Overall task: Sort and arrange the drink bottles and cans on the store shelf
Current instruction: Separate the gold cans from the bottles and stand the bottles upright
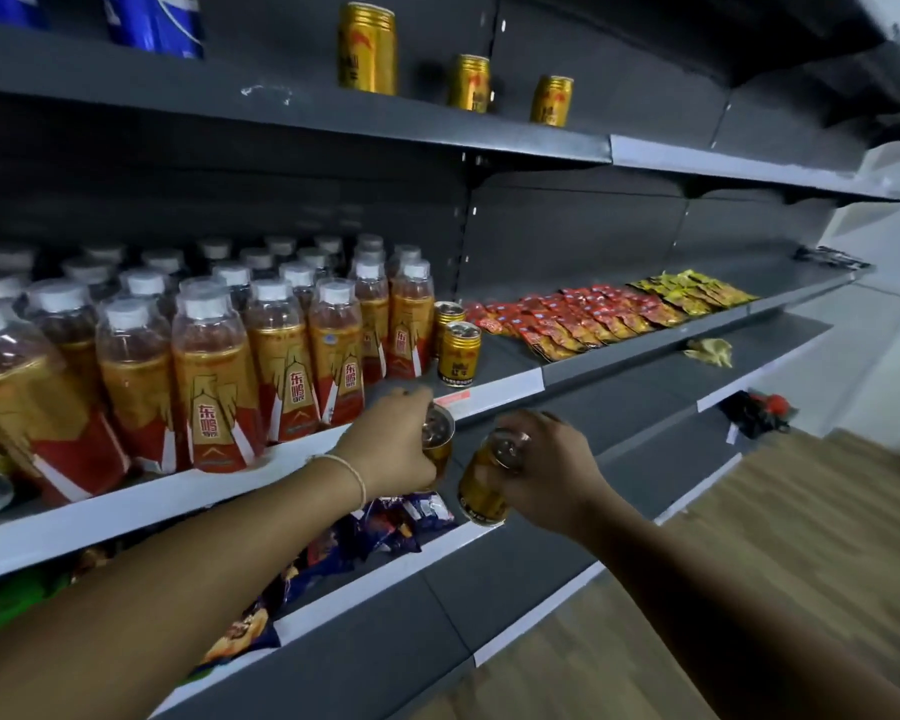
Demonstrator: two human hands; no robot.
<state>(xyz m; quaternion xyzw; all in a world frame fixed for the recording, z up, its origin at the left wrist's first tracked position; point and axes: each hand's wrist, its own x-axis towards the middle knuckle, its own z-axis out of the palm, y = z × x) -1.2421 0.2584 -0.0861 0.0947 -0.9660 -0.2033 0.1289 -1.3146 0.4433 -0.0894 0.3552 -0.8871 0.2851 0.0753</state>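
My left hand [393,441] grips a small gold can [439,439] just in front of the middle shelf's white edge [494,389]. My right hand [546,472] grips a second gold can [481,491], tilted, a little lower and to the right. Two more gold cans [458,353] stand on the middle shelf beside several rows of orange drink bottles [214,366] with white caps. Three gold cans [367,49] stand spaced apart on the upper shelf.
Blue cans [154,20] stand at the upper left. Red snack packets [567,317] and yellow packets [697,293] lie right of the cans on the middle shelf. Snack bags [385,527] fill the lower shelf below my left wrist. Wooden floor [749,537] lies at right.
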